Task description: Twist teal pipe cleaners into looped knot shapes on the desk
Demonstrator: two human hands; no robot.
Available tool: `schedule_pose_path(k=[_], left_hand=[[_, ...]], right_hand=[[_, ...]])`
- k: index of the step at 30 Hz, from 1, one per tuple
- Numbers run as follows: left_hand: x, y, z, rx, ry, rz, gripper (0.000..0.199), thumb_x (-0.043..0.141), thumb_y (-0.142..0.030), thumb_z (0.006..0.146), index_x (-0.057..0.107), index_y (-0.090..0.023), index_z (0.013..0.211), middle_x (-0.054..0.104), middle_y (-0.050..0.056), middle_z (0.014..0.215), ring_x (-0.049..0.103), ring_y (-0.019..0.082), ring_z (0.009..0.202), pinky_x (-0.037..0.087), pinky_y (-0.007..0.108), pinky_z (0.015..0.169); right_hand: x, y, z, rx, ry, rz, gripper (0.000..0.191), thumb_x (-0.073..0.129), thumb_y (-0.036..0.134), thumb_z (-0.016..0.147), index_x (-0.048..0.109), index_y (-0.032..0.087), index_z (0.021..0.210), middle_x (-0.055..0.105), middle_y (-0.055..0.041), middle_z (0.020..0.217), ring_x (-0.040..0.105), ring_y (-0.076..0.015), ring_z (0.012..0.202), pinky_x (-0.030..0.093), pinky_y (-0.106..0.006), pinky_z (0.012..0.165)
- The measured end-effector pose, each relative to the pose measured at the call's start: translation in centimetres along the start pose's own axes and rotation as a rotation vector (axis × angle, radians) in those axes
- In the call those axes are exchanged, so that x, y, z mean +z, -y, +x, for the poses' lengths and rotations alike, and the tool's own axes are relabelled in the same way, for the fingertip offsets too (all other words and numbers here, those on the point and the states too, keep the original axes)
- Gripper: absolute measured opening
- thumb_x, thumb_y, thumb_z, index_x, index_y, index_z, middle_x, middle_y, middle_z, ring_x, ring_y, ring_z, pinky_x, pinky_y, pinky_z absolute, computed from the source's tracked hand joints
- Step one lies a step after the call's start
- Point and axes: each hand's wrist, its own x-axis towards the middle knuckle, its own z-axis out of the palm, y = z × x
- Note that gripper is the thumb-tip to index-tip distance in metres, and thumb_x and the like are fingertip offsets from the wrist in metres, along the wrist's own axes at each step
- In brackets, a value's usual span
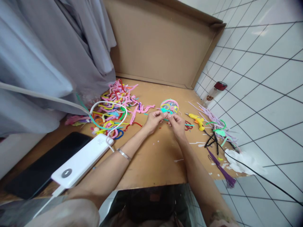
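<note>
Both hands meet over the middle of the table, fingertips pinched on a teal fuzzy pipe cleaner. My left hand is closed on one part of it, thumb against fingers. Close beside it, my right hand pinches another part. Just beyond the fingers sits a round container with a pink rim and small colourful bits inside. Under the right hand, dark red curled pipe cleaners lie on the tabletop, partly hidden. A thin teal length sticks out to the right of that hand.
A heap of colourful pipe cleaners lies left. A white power bank with cables rests near a black phone. To the right are a yellow glue gun, lilac stems, a purple tassel and a bottle. Cardboard stands behind.
</note>
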Motion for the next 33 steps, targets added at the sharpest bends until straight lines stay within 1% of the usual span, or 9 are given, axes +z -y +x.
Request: schedule_pose_path(k=[3,5,10,14,19,23,26,30,33], left_hand=[[-0.24,-0.26,0.22,-0.005,-0.008,-0.049,0.05,0.082,-0.054,0.065,0.05,-0.016,0.057,0.044,-0.005,0.051,0.037,0.006,0.048,0.027,0.022,0.049],[-0.36,-0.54,0.34,-0.009,-0.018,-0.109,0.053,0.083,-0.055,0.063,0.048,-0.017,0.057,0.043,-0.005,0.053,0.036,0.005,0.048,0.026,0.021,0.046],[-0.45,-1.01,0.44,-0.065,-0.013,-0.185,0.056,0.087,-0.055,0.055,0.046,-0.017,0.058,0.042,-0.006,0.055,0.037,0.004,0.047,0.024,0.019,0.043],[-0.38,-0.98,0.38,-0.066,-0.012,-0.171,0.057,0.088,-0.057,0.053,0.048,-0.016,0.059,0.043,-0.006,0.054,0.037,0.004,0.047,0.025,0.018,0.043],[-0.47,-0.71,0.32,-0.03,-0.018,-0.045,0.058,0.083,-0.062,0.057,0.047,-0.017,0.056,0.043,-0.006,0.048,0.035,0.004,0.045,0.025,0.021,0.045],[-0.61,-0.55,0.15,0.005,0.02,0.173,0.054,0.076,-0.062,0.066,0.047,-0.017,0.055,0.043,-0.005,0.047,0.034,0.006,0.046,0.023,0.023,0.048],[-0.59,-0.6,-0.09,0.023,0.081,0.302,0.05,0.071,-0.06,0.072,0.048,-0.017,0.058,0.04,-0.005,0.049,0.031,0.007,0.049,0.022,0.024,0.05],[-0.65,-0.6,-0.32,0.063,0.151,0.417,0.043,0.064,-0.054,0.079,0.05,-0.017,0.061,0.037,-0.005,0.056,0.03,0.008,0.054,0.022,0.025,0.054],[-0.89,-0.27,-0.27,0.082,0.17,0.456,0.04,0.061,-0.05,0.081,0.051,-0.016,0.062,0.035,-0.005,0.058,0.03,0.009,0.057,0.023,0.025,0.056]], right_hand=[[-0.11,-0.07,0.0,-0.027,0.01,0.002,0.044,0.059,0.057,0.083,0.053,0.021,0.058,0.044,0.0038,0.051,0.037,-0.0109,0.052,0.03,-0.026,0.053],[-0.14,-0.12,0.02,-0.063,-0.013,-0.011,0.036,0.06,0.052,0.083,0.058,0.021,0.065,0.048,0.0031,0.056,0.041,-0.012,0.055,0.034,-0.027,0.056],[-0.33,-0.18,-0.05,-0.222,-0.09,-0.174,0.017,0.062,0.034,0.082,0.067,0.021,0.09,0.063,-0.0019,0.081,0.052,-0.015,0.068,0.043,-0.028,0.064],[-0.7,-0.02,-0.16,-0.459,-0.045,-0.37,0.012,0.06,0.027,0.086,0.071,0.023,0.09,0.065,-0.005,0.087,0.057,-0.0183,0.076,0.047,-0.032,0.071],[-0.87,0.08,-0.19,-0.574,-0.059,-0.425,0.015,0.057,0.024,0.09,0.071,0.024,0.083,0.063,-0.0039,0.079,0.059,-0.0195,0.075,0.048,-0.034,0.071],[-0.83,0.14,-0.23,-0.569,-0.1,-0.397,0.013,0.059,0.026,0.09,0.069,0.023,0.082,0.063,-0.0039,0.081,0.06,-0.0193,0.077,0.049,-0.033,0.07],[-0.89,0.17,-0.14,-0.532,-0.123,-0.371,0.011,0.059,0.027,0.089,0.066,0.022,0.081,0.064,-0.0039,0.083,0.06,-0.0199,0.08,0.05,-0.035,0.075],[-1.02,0.01,0.18,-0.441,-0.102,-0.319,0.007,0.061,0.027,0.085,0.063,0.022,0.081,0.064,-0.0043,0.088,0.06,-0.0212,0.089,0.049,-0.036,0.082],[-1.02,-0.33,0.45,-0.328,-0.05,-0.217,0.008,0.062,0.03,0.082,0.062,0.022,0.08,0.065,-0.0027,0.084,0.061,-0.0199,0.084,0.049,-0.034,0.079]])
